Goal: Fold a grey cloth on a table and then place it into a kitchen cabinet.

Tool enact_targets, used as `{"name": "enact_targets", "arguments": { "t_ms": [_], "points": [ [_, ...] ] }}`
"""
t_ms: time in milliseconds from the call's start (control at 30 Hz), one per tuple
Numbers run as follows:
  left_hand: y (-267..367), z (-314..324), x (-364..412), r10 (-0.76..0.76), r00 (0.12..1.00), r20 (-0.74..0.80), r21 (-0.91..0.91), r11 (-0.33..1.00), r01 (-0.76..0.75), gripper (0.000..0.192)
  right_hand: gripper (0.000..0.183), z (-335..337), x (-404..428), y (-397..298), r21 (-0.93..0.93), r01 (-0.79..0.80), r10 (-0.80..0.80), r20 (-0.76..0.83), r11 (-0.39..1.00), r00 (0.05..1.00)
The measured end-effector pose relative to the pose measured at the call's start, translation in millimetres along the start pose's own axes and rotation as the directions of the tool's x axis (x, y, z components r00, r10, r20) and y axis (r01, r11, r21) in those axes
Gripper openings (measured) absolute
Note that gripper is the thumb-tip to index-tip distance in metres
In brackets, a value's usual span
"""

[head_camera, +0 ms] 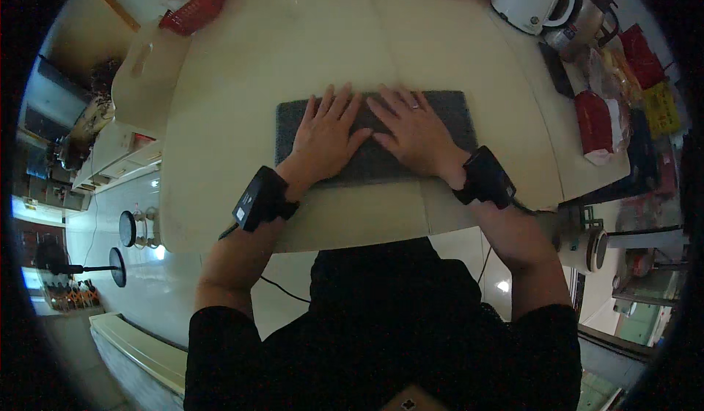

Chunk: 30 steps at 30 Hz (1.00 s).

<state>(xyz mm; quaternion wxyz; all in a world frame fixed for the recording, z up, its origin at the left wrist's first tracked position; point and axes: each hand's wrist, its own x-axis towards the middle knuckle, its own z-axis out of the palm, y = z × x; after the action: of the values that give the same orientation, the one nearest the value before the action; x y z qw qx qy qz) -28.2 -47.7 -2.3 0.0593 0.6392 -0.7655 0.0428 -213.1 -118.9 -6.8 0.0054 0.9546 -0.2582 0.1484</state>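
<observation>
A dark grey rectangular cloth, perhaps folded, lies flat on the pale table close to its front edge. My left hand rests palm down over the cloth's left half, fingers spread and pointing away from me. Over the right half lies my right hand, also palm down with fingers apart and a ring on one of them. The two thumbs nearly meet at the middle. Neither hand grips anything. Black devices are strapped to both wrists, the left one and the right one, with cables.
A white electric kettle and a steel jug stand at the back right. Below them lie a dark flat object and a red-and-white package. A red plastic basket sits at the back left. Stools are on the floor.
</observation>
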Motion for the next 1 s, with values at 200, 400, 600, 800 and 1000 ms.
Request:
{"name": "enact_targets", "arguments": {
  "t_ms": [200,400,600,800,1000],
  "points": [
    [-30,2,-18,-0.151,0.988,0.044,-0.01,0.988,0.152,0.06,0.052,-1,-12,31,-0.029,-0.097,0.098,0.039,0.995,0.994],
    [-67,7,-48,-0.19,0.979,-0.07,-0.007,0.982,0.19,0.055,0.043,-9,-50,84,-0.059,-0.207,0.204,-0.06,0.977,0.977],
    [-104,-4,-27,-0.288,0.945,-0.154,-0.379,0.901,0.212,0.03,0.028,-38,-30,110,0.216,-0.396,0.4,0.027,0.892,0.916],
    [-124,-18,-1,-0.275,0.956,0.098,-0.39,0.874,0.292,0.028,0.032,-51,-11,119,0.175,-0.443,0.406,0.208,0.879,0.89],
    [-114,-40,-18,-0.351,0.928,0.123,-0.739,0.591,0.322,0.025,0.021,-73,-25,111,0.716,-0.514,0.518,0.247,0.472,0.819]
  ]
}}
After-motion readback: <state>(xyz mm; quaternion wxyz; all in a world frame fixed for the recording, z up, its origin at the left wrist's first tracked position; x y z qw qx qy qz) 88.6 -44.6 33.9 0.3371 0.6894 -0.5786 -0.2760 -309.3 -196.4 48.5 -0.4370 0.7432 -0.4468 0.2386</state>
